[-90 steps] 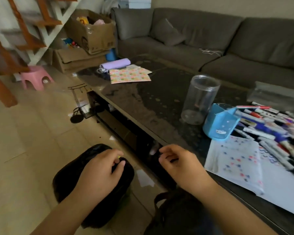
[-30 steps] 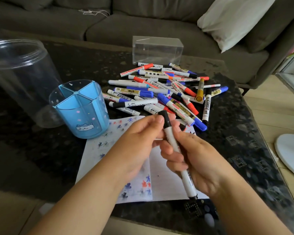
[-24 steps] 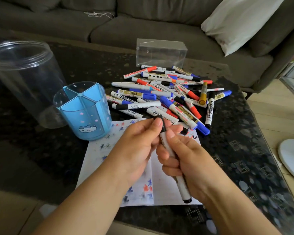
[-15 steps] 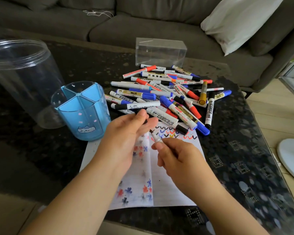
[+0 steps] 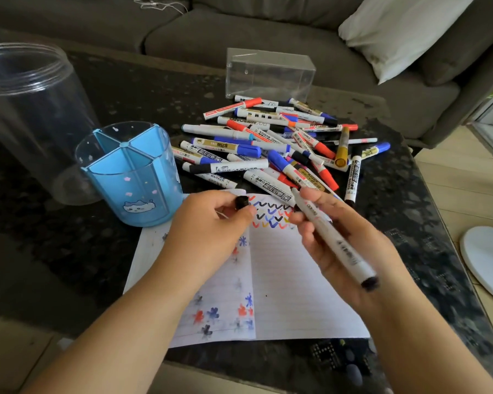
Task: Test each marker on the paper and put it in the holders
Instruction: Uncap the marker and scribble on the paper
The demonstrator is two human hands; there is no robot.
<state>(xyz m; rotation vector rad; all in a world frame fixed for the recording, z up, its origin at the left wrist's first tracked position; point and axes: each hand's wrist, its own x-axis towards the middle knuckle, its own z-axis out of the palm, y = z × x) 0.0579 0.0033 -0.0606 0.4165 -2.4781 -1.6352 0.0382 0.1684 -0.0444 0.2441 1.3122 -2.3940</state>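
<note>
Head view: right hand grips marker, left hand pinches cap, above paper.

The paper lies on the table at its near edge, with both hands over it — the left hand holding a cap, the right hand holding a marker whose tip points far and left. Just beyond the paper's far edge sits the marker pile, and behind the pile stands a box. Left of the pile, touching the paper's far left corner, stands the holder — and further left and behind it a jar, with the sofa past the table's far edge.
</note>
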